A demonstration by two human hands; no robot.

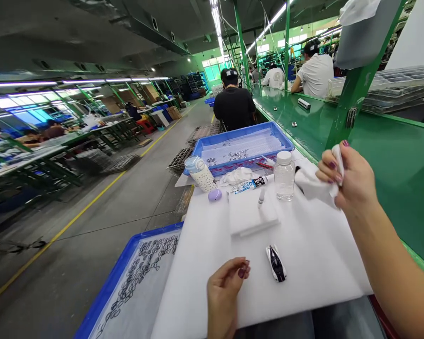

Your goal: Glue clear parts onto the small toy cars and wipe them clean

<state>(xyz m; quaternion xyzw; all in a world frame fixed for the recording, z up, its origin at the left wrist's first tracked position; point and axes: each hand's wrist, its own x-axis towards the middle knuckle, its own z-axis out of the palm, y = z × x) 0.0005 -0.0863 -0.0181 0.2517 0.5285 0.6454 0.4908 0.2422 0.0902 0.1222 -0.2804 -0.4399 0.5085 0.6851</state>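
Observation:
My right hand [356,176] is raised at the right, its fingers closed round a crumpled white cloth [338,157]. Low in the middle, my left hand [228,287] has thumb and fingertips pinched together; whatever may be between them is too small to make out. Just right of it, a small white and black toy car [276,263] lies on the white foam sheet [205,263]. Beyond the car sits a white foam block [249,219] with a small dropper bottle [261,197] standing on it. A clear jar [284,176] with a white lid stands behind, left of my right hand.
A blue tray [282,132] with small dark-edged pieces is at the back; another blue tray [127,245] of similar pieces lies lower left. A spotted bottle [201,176], a purple lid [215,195] and a tube [249,184] stand nearby. Along the right runs a green belt [385,155]. Other people sit ahead.

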